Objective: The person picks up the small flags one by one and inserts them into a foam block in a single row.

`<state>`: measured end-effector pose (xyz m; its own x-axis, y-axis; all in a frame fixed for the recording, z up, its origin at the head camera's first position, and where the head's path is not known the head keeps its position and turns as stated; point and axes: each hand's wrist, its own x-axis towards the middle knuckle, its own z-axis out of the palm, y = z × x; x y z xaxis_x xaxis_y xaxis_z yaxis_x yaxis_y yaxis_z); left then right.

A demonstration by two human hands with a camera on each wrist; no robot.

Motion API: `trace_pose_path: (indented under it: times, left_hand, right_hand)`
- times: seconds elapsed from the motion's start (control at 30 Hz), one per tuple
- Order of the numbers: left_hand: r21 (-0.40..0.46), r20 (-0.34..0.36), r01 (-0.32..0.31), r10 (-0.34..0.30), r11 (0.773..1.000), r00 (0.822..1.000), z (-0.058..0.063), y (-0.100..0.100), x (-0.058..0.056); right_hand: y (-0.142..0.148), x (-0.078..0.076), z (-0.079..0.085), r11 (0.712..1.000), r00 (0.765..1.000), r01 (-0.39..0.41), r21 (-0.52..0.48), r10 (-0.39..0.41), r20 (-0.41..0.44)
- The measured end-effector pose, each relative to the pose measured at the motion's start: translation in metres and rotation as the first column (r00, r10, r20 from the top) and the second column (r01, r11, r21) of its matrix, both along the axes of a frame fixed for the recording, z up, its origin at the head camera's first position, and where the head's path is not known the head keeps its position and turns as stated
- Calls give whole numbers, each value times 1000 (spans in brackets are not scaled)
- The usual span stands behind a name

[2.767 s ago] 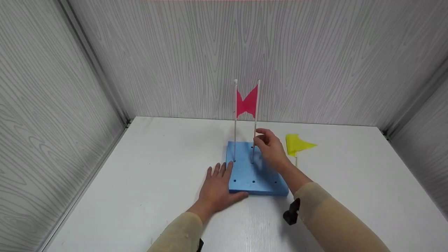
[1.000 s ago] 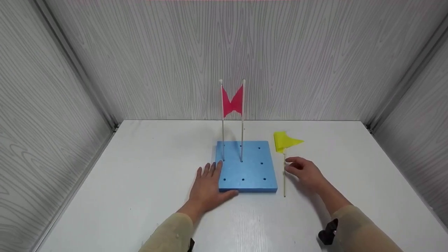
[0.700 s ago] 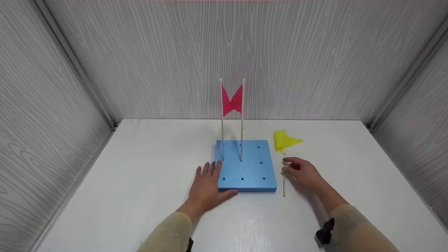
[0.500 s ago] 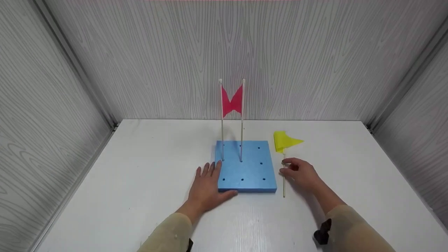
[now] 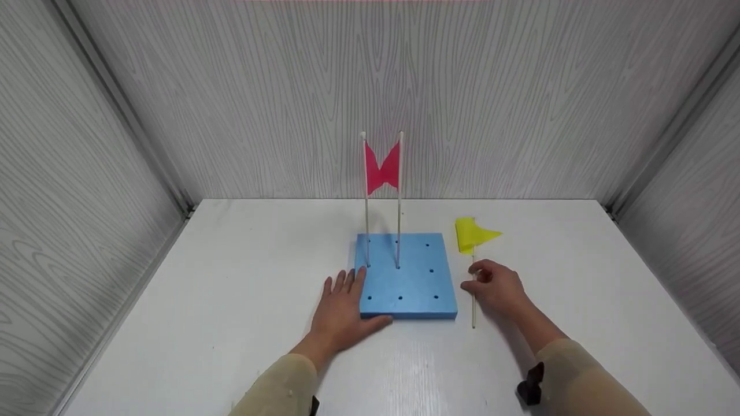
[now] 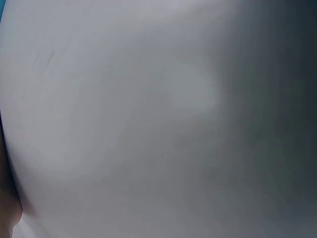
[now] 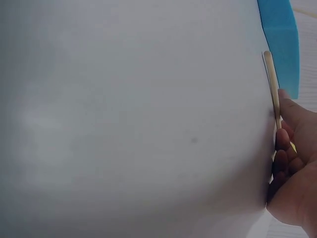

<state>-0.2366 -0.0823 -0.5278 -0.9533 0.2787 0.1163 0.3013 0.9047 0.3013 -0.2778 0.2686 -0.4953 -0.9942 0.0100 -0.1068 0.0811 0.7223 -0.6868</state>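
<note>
A blue board [image 5: 414, 282] with rows of small holes lies flat on the table. Two sticks with red flags stand upright in its middle row, a left flag [image 5: 372, 176] and a right flag [image 5: 392, 170], their cloths meeting. Along the board's left and front edges rests my left hand [image 5: 341, 315], fingers straight and thumb spread. A yellow flag [image 5: 475, 234] lies right of the board. My right hand [image 5: 500, 288] has thumb and curled fingers around its stick [image 7: 272, 79], as the right wrist view also shows; the grip point is partly hidden.
The white table [image 5: 260, 248] ends at a grey wood-grain back wall [image 5: 300, 104], with side walls left and right. Only blurred tabletop and a bit of hand fill most of the left wrist view.
My right hand left the right red flag's stick and went to the yellow flag. Its fingers closed around the stick, which has shifted slightly right. The left hand stays at the board.
</note>
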Motion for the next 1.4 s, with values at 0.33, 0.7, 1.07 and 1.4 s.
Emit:
trace_pose_path:
  times: [0.33, 0.7, 1.07, 1.4]
  left_hand:
    - [7, 7, 3, -3, 1000, 1000, -3, 0, -1]
    - [1, -3, 8, -8, 1000, 1000, -3, 1, -3]
    - [-4, 4, 5, -5, 1000, 1000, -4, 1, -3]
    - [-14, -1, 0, 0, 1000, 1000, -3, -1, -2]
  right_hand:
    - [0, 1, 2, 1000, 1000, 17, -24, -17, 9]
    - [-1, 1, 7, 998, 998, 63, -22, -63, 10]
    - [1, 1, 9, 997, 998, 65, -36, -64, 24]
    - [13, -2, 8, 989, 999, 34, -144, -29, 35]
